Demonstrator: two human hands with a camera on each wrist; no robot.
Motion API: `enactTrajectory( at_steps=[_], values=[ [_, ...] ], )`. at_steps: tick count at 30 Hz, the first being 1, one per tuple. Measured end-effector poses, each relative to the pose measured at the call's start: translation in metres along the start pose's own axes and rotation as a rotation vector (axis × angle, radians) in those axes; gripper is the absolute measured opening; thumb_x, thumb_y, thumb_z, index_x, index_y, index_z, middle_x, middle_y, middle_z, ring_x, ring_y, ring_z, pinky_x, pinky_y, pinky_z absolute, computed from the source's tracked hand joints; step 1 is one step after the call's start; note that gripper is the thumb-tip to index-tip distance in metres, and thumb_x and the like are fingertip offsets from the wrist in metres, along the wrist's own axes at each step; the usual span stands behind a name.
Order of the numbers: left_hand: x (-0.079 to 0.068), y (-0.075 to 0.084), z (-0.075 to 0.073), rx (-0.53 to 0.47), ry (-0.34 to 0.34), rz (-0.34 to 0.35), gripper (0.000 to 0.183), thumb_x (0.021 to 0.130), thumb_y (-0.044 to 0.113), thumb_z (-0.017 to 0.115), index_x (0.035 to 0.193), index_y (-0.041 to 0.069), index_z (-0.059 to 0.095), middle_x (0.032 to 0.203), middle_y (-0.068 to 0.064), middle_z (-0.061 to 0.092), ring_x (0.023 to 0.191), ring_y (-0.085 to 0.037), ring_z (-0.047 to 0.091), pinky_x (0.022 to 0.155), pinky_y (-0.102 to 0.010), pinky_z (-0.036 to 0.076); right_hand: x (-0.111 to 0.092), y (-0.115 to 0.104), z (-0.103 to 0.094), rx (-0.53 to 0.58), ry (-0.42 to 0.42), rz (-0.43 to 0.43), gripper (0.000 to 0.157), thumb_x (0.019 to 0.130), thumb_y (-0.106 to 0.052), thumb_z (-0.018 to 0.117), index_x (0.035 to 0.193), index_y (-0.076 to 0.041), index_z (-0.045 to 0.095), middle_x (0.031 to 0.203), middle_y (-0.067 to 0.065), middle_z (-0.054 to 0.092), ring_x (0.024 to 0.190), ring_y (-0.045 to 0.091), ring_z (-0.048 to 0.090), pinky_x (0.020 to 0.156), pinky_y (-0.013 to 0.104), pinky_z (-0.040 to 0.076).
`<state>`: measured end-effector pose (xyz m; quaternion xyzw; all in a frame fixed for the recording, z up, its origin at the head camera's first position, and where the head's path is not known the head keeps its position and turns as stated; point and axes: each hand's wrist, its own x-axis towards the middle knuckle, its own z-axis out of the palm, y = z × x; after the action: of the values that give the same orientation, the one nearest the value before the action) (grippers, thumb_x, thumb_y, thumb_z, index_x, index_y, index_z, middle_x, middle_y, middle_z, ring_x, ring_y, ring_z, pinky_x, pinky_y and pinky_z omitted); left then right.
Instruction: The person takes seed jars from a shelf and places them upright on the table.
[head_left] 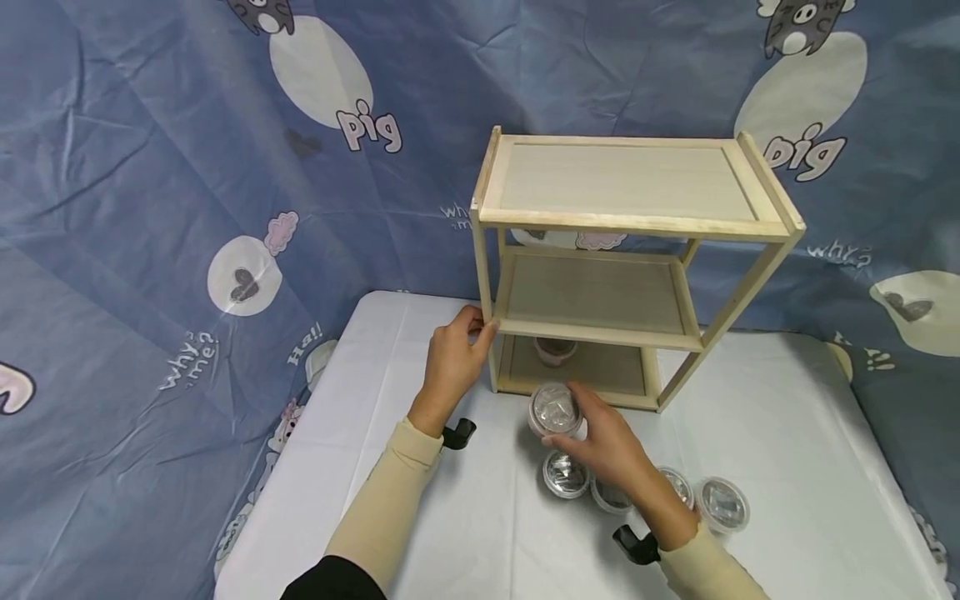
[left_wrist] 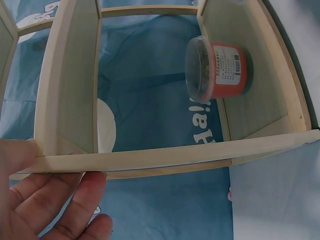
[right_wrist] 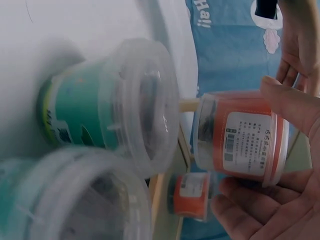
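My right hand [head_left: 611, 446] grips a clear-lidded plastic tub [head_left: 555, 408] in front of the shelf's bottom tier. In the right wrist view the held tub [right_wrist: 245, 137] shows an orange-red wrap and a white printed label, with thumb and fingers on opposite sides. My left hand [head_left: 456, 358] holds the left front post of a three-tier wooden shelf [head_left: 630, 179], at the height of the middle tier. Thumb and fingers pinch the post [left_wrist: 165, 154] in the left wrist view. Another orange-red tub [left_wrist: 230, 72] stands on the bottom tier.
Several lidded tubs stand on the white tablecloth [head_left: 420, 533], including one close below the held tub [head_left: 566, 473] and one farther right [head_left: 722, 505]. Two near ones have green wraps [right_wrist: 82, 102]. Blue printed cloth [head_left: 420, 75] hangs behind the shelf.
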<state>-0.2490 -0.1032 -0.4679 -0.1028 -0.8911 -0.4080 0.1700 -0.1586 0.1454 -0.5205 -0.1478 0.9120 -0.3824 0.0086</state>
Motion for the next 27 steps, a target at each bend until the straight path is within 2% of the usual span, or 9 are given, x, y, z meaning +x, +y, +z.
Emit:
enactTrajectory(
  at_steps=[10,21,27],
  values=[
    [0.0,-0.001,0.0,-0.001,0.007,0.001,0.019,0.104,0.028,0.069,0.11,0.01,0.071,0.103,-0.007,0.079,0.086,-0.026,0.075,0.072,-0.045,0.058,-0.005,-0.008,0.014,-0.022,-0.065,-0.001,0.096,0.086,-0.043,0.088,0.156,0.004,0.042,0.15,0.026,0.053,0.135,0.042,0.054,0.108,0.057,0.047],
    [-0.001,-0.002,0.001,-0.007,0.0,0.0,0.02,0.105,0.029,0.068,0.111,0.01,0.071,0.102,-0.007,0.079,0.083,-0.025,0.074,0.069,-0.043,0.058,-0.016,-0.013,0.041,-0.03,-0.114,-0.058,0.092,0.081,-0.038,0.093,0.152,0.001,0.049,0.144,0.02,0.06,0.129,0.038,0.06,0.104,0.055,0.05],
    [-0.001,-0.001,0.0,-0.014,0.005,0.004,0.021,0.104,0.029,0.069,0.111,0.009,0.071,0.102,-0.007,0.079,0.083,-0.025,0.075,0.069,-0.044,0.058,-0.021,-0.012,0.051,-0.069,-0.143,-0.055,0.092,0.081,-0.04,0.092,0.152,-0.002,0.049,0.146,0.019,0.059,0.132,0.04,0.058,0.104,0.057,0.05]
  ],
)
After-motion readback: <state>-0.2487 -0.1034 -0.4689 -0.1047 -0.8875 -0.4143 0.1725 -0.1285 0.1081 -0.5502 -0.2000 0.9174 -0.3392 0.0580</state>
